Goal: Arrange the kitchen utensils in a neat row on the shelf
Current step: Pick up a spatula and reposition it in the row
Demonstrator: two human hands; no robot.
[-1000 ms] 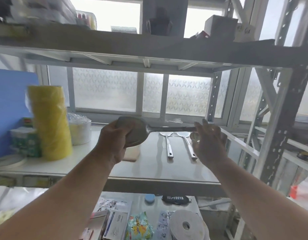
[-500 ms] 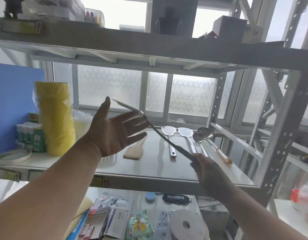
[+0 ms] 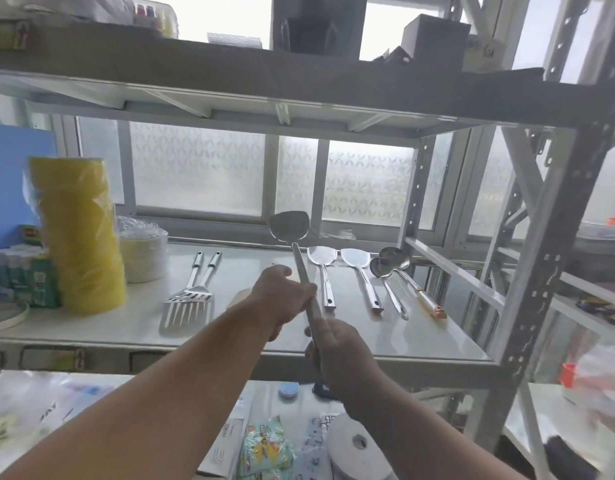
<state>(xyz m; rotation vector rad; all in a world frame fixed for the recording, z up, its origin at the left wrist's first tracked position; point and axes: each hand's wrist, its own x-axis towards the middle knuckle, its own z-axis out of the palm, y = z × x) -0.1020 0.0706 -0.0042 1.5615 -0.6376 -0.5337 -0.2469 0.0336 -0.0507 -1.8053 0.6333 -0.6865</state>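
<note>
White metal rack shelf [image 3: 229, 327] before frosted window [image 3: 364, 181], carrying two slotted steel turners [image 3: 191, 303] left, then two flat steel spatulas [image 3: 340, 271] and two steel ladles [image 3: 390, 268] in a row right, near yellow wrapped stack [image 3: 79, 233]. Steel wok spatula [image 3: 294, 237] held upright above shelf just left of the row, handle gripped by left hand [image 3: 281, 296] higher and right hand [image 3: 337, 344] at its end, fingers of both curled round it.

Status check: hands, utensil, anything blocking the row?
Both hands, left and right, grip the turner handle. Held raised over the shelf. Gap left of the laid turners open.
</note>
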